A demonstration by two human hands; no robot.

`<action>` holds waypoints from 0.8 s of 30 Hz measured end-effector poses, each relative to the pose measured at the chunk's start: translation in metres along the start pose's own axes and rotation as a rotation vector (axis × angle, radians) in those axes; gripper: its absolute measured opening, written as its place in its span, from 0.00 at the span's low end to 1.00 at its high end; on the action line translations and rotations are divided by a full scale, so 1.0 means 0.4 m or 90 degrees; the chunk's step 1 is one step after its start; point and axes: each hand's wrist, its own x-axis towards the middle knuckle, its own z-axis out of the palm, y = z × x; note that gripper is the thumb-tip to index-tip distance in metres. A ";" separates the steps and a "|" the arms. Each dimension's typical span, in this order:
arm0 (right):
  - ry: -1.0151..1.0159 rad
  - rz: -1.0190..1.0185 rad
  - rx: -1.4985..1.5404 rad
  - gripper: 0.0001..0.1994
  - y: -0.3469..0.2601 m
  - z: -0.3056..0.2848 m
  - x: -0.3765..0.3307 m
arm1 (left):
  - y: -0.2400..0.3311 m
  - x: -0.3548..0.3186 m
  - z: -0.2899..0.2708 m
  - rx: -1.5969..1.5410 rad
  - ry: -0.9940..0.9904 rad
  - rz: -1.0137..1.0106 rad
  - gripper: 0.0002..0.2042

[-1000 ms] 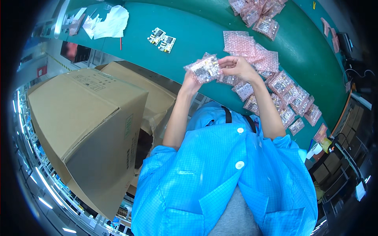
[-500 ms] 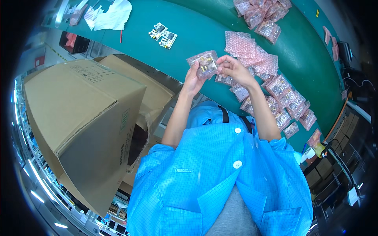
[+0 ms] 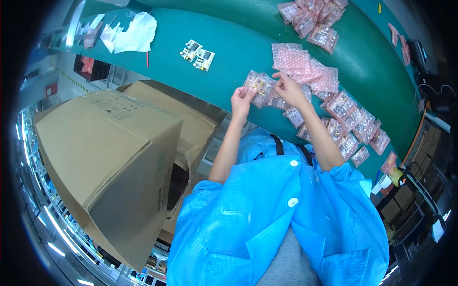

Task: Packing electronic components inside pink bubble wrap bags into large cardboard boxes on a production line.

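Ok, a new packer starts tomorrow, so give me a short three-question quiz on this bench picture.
1. True or false: both hands hold one pink bubble bag.
2. What lies bare on the green bench beyond the left hand? A) scissors B) two circuit boards C) a mug
3. What big thing stands to the person's left?

Key: 1 true, the right hand grips it too. 2 B, the circuit boards. 3 a cardboard box.
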 end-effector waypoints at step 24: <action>0.277 0.069 -0.491 0.14 0.061 -0.102 0.176 | 0.157 0.247 -0.161 0.695 0.273 0.434 0.30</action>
